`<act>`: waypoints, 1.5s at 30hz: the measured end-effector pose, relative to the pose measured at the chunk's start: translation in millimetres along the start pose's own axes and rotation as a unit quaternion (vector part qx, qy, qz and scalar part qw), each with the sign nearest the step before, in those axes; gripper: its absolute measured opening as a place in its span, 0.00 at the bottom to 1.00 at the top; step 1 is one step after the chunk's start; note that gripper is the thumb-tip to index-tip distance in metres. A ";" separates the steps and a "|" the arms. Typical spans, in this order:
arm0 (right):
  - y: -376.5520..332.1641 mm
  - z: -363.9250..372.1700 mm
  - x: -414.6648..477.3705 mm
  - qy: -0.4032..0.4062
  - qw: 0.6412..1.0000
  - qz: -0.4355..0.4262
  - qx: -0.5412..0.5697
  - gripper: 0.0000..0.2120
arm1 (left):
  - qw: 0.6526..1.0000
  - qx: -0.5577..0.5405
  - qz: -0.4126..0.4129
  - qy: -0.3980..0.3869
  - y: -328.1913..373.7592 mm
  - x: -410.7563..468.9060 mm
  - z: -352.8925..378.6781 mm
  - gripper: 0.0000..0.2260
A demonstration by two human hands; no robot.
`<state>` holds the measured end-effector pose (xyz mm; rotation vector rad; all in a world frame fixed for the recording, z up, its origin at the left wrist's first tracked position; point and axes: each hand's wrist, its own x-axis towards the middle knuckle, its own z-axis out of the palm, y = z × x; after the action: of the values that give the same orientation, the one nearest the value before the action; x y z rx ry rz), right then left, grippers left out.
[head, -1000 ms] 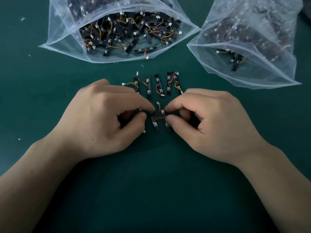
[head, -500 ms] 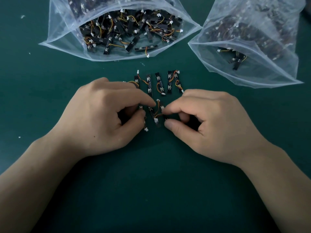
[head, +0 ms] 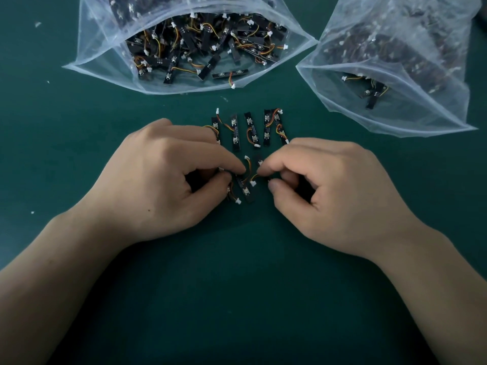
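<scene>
Small black circuit strips with orange-yellow wires and white plugs lie on a dark green mat (head: 242,299). Several stand in a row (head: 249,129) just beyond my fingers. My left hand (head: 163,180) pinches one strip (head: 230,194) between thumb and forefinger, most of it hidden under the fingers. My right hand (head: 324,191) pinches another strip (head: 259,163) the same way, its wire curling toward a white plug. A third strip (head: 246,191) lies loose between the two hands.
A clear plastic bag (head: 105,64) full of the same strips lies open at the back left. A second clear bag (head: 434,111) at the back right holds a few near its mouth. White crumbs dot the mat at the left.
My hands have drawn slightly apart, widening the gap between their fingertips. The strip between them now lies free, and my left thumb has slid over its strip.
</scene>
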<state>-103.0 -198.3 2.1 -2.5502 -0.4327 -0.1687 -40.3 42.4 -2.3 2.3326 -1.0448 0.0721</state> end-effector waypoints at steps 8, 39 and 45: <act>-1.0 2.7 0.0 0.024 0.999 0.030 0.008 0.04 | 1.000 -0.007 0.009 0.008 -4.1 -0.2 2.4 0.09; 3.4 -0.7 -1.3 0.018 0.999 0.038 0.019 0.10 | 0.999 -0.042 0.016 0.016 -5.3 -3.2 3.7 0.10; 1.7 0.0 -0.7 0.020 0.999 0.043 0.020 0.10 | 0.999 -0.050 0.021 0.000 -5.2 -2.3 1.4 0.09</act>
<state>-103.0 -199.8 1.1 -2.5158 -0.3059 -0.1778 -38.5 46.0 -6.6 2.2208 -1.0721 0.0345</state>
